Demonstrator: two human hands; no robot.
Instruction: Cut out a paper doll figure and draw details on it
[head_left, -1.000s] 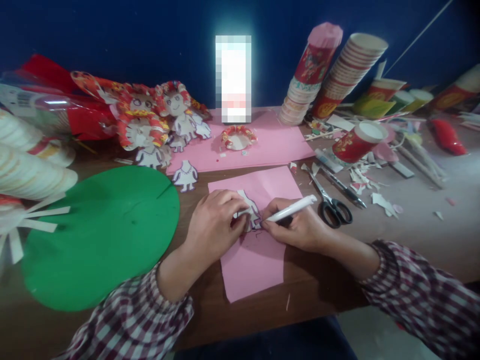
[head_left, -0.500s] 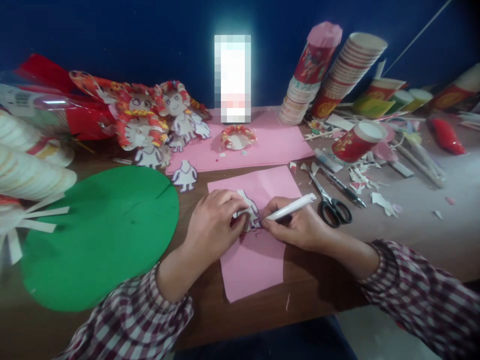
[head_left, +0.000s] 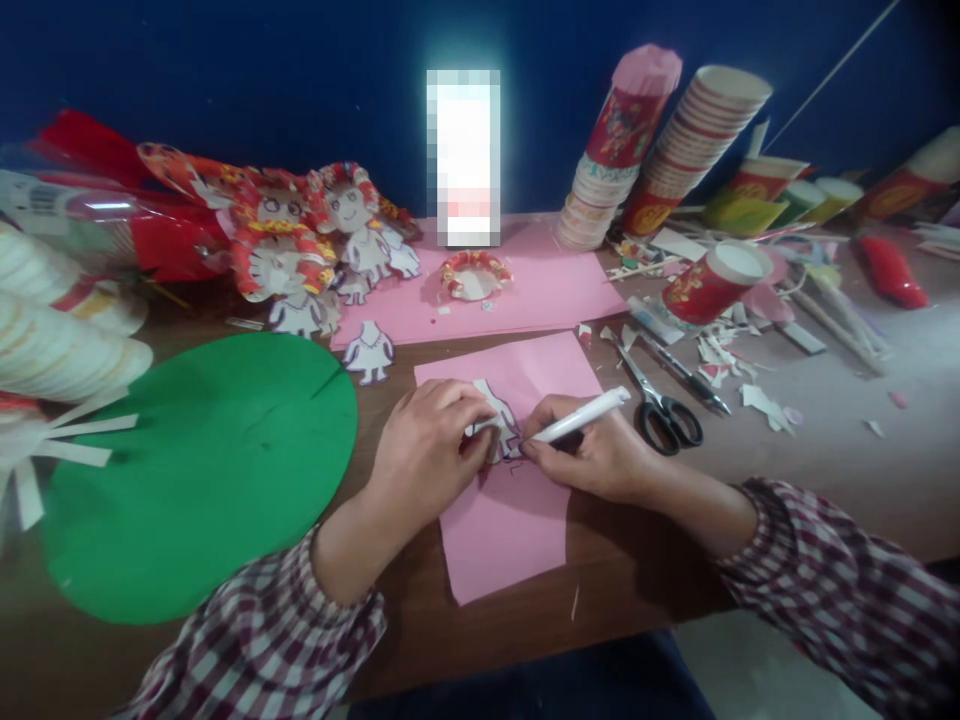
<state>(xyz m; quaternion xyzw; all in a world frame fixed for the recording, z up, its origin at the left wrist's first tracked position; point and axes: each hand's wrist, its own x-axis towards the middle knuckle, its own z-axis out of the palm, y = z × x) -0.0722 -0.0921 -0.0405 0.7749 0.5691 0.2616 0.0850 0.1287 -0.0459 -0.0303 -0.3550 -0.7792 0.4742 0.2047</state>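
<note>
On a sheet of pink paper (head_left: 510, 540) lies a white paper cutout (head_left: 487, 395) edged in dark purple, partly hidden by fingers. My left hand (head_left: 427, 440) is closed on the cutout's left side, thumb and fingertips gripping it against the paper. My right hand (head_left: 592, 450) holds a white marker pen (head_left: 581, 415), its tip at the cutout's lower right edge. Short dark marks show on the pink paper just below. A similar white dress-shaped cutout (head_left: 369, 352) rests on the table to the left of the sheet.
Black-handled scissors (head_left: 664, 420) and a pen (head_left: 690, 375) lie to the right among paper scraps. A green oval sheet (head_left: 202, 480) covers the left. Behind stand paper dolls (head_left: 349, 215), a decorated ring (head_left: 476, 280), a blurred bright screen (head_left: 465, 150) and stacked paper cups (head_left: 697, 140).
The marker tip has shifted very slightly along the cutout's lower edge. The left hand stays in place, and the view has moved only a little.
</note>
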